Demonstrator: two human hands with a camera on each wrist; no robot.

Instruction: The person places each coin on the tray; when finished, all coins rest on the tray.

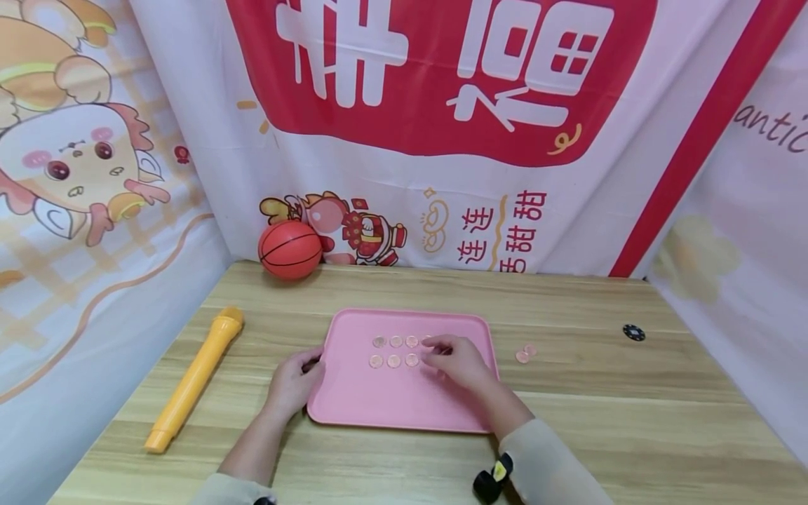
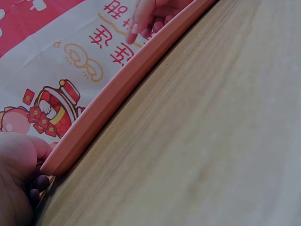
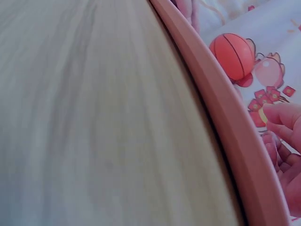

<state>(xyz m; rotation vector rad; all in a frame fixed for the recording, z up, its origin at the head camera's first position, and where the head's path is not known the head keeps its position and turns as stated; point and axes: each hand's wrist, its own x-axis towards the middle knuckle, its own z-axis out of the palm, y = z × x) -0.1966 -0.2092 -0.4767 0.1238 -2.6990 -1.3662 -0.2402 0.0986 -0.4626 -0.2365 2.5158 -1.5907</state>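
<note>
Small copper-coloured coins (image 1: 395,341) lie in two rows on a pink tray (image 1: 366,403). My left hand (image 1: 295,382) grips the tray's left rim, its thumb near the edge; its fingertips are partly hidden by the rim in the left wrist view. Over the right end of the rows is my right hand (image 1: 459,361). Its thumb and index finger come together on a thin yellowish edge of a coin (image 3: 263,114) in the right wrist view. In the head view those fingers partly cover the last coin of the far row.
Two more coins (image 1: 522,357) lie on the wooden table (image 1: 568,435) just right of the tray. Farther right is a black poker chip (image 1: 634,332). A yellow toy microphone (image 1: 196,379) lies on the left, and a red basketball-patterned ball (image 1: 290,250) sits by the back curtain.
</note>
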